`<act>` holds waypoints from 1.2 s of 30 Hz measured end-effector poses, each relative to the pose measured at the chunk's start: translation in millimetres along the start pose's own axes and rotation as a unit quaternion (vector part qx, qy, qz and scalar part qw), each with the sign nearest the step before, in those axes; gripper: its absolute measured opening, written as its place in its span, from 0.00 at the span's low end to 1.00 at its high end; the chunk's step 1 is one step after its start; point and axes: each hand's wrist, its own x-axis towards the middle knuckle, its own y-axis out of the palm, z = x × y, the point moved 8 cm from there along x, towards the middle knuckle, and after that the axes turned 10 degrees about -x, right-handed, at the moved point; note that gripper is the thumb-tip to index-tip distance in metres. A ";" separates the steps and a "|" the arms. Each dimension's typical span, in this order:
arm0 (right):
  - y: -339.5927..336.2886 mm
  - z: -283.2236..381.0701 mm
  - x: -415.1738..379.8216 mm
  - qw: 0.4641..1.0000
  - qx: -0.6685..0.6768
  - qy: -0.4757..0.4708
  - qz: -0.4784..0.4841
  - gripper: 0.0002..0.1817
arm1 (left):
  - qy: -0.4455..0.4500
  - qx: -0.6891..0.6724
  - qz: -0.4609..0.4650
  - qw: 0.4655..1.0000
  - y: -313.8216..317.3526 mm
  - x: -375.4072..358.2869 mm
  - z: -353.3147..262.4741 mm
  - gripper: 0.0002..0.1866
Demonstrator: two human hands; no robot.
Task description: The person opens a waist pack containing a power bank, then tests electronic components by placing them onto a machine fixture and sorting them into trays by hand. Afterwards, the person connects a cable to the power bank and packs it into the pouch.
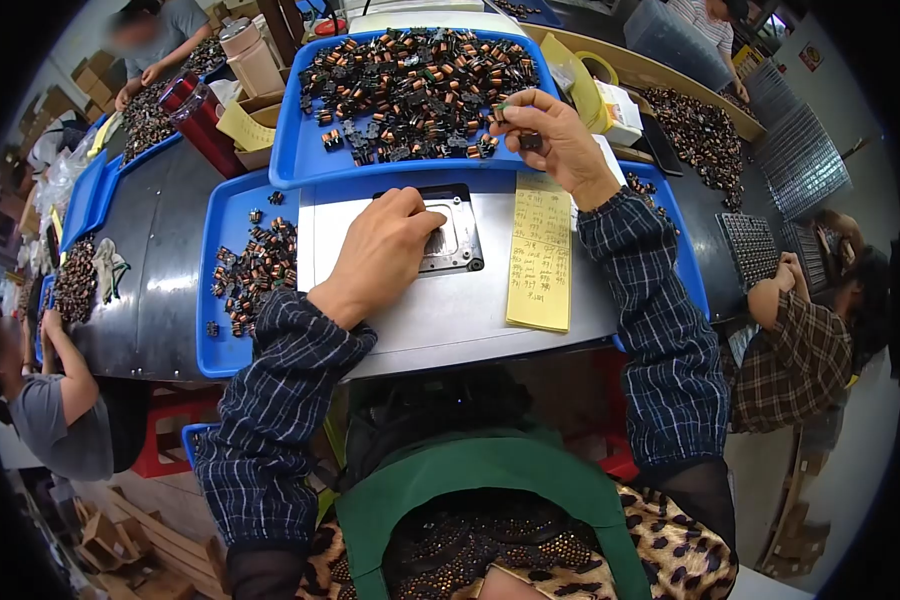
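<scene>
My left hand (388, 250) rests over the black-framed fixture (475, 240) set in the silver plate (370, 345), its fingers bent at the window; what they hold, if anything, is hidden. Above the near right corner of the upper blue tray (288, 150), my right hand (550, 135) pinches a small copper-and-black part (498, 115) between thumb and forefinger. Another dark part (531, 142) shows by its curled fingers. Many similar parts (420, 85) fill the tray. Beneath my right hand lies a yellow handwritten notepad (541, 265).
A lower-left blue tray (210, 335) holds more parts. Behind it stand a red flask (205, 125) and a pink bottle (252, 60). A yellow tape roll (602, 68) and dark phone (660, 145) lie right. Several people work around, one in a plaid shirt (800, 345) at right.
</scene>
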 end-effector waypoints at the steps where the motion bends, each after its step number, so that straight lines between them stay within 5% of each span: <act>1: 3.8 1.7 -2.5 1.000 -0.025 -0.009 -0.003 0.08 | -0.012 0.004 0.009 1.000 0.6 -0.6 1.1 0.09; 14: 37.9 1.2 -16.3 0.999 -0.011 0.007 0.045 0.09 | 0.013 0.052 0.059 0.997 11.2 6.6 -0.2 0.06; 16: 40.4 -0.7 -18.2 0.998 -0.016 0.001 0.060 0.10 | -0.009 -0.011 0.014 1.000 3.3 4.9 3.8 0.06; 18: 44.0 1.6 -22.4 0.973 -0.219 -0.017 0.071 0.10 | -0.007 -0.019 0.006 1.000 -1.4 2.3 3.6 0.07; 19: 46.7 11.6 -20.4 0.932 -0.304 -0.195 0.027 0.09 | -0.007 -0.029 -0.003 1.000 -5.0 -0.1 4.0 0.08; 20: 50.2 14.3 -25.0 0.909 -0.360 -0.208 0.018 0.08 | -0.007 -0.028 -0.006 1.000 -8.9 -3.2 4.9 0.08; 22: 62.5 5.4 -29.5 0.931 -0.308 -0.190 0.056 0.08 | -0.047 -0.116 -0.092 0.988 -31.8 -15.3 15.6 0.10; 28: 92.7 0.9 -44.5 0.891 -0.390 -0.206 0.110 0.08 | -0.207 -0.066 -0.340 0.915 -91.8 -105.3 74.9 0.11; 32: 105.3 -2.8 -48.2 0.857 -0.439 -0.228 0.142 0.08 | -0.226 -0.010 -0.352 0.908 -101.5 -106.8 91.1 0.11; 36: 110.1 1.5 -51.7 0.812 -0.494 -0.285 0.127 0.07 | -0.137 -0.004 -0.299 0.944 -101.7 -51.7 96.6 0.11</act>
